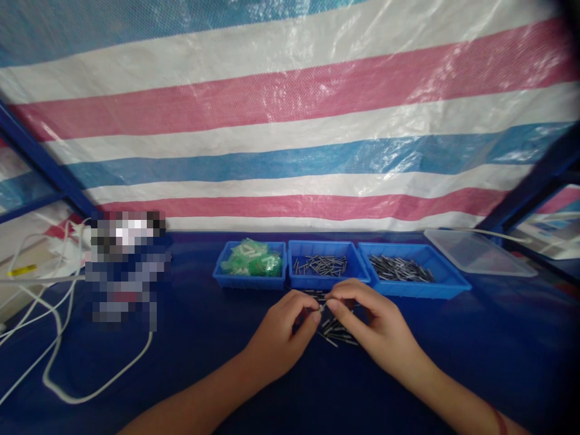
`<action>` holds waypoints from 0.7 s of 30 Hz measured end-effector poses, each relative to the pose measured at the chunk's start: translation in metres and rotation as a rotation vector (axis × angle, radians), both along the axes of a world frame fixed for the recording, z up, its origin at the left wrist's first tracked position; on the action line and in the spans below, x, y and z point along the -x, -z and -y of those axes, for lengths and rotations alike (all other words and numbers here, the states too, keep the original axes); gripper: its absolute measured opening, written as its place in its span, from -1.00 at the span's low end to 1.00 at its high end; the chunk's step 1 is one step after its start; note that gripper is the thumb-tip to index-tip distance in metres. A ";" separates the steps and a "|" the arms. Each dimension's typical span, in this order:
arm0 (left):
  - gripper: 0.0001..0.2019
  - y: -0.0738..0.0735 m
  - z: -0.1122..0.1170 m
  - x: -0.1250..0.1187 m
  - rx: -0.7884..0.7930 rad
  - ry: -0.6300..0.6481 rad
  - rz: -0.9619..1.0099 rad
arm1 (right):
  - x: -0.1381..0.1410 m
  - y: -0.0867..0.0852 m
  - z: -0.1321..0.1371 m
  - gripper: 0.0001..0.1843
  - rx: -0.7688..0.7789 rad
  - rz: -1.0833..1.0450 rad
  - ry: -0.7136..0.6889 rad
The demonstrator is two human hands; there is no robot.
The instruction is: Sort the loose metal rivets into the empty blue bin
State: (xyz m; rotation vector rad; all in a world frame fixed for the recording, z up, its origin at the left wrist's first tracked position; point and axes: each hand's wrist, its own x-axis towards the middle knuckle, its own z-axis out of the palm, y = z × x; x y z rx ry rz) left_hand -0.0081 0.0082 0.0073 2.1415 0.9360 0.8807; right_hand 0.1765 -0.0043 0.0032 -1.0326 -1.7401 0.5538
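Observation:
My left hand [283,329] and my right hand [383,323] meet fingertip to fingertip above the blue tabletop. Each is closed in a pinch of thumb and index finger. A small pale bit shows between the fingertips, too little of it visible to name. Beneath and behind the fingers lies a loose pile of thin dark metal pins [338,332], partly covered by my hands. Just beyond stands a blue bin [296,282] with similar thin metal pins. To its right, a wider blue bin [448,290] holds many more dark pins.
On the left, a blue bin [222,281] contains green-tinted plastic bags [254,258] of small pale parts. A translucent plastic lid [484,254] lies at the back right. White cables [58,338] and a pixelated object [127,266] occupy the left. Striped sheeting [290,109] hangs behind.

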 end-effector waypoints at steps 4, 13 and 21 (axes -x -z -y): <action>-0.87 0.000 0.000 -0.001 0.015 0.015 -0.013 | 0.002 -0.003 0.001 -0.94 -0.009 -0.023 -0.004; -0.86 0.001 -0.001 -0.001 0.019 0.035 -0.021 | 0.002 -0.001 0.000 -0.98 0.004 -0.060 -0.033; -0.86 0.000 -0.004 -0.001 0.061 0.033 0.004 | 0.003 -0.002 0.002 -0.95 0.014 -0.083 -0.064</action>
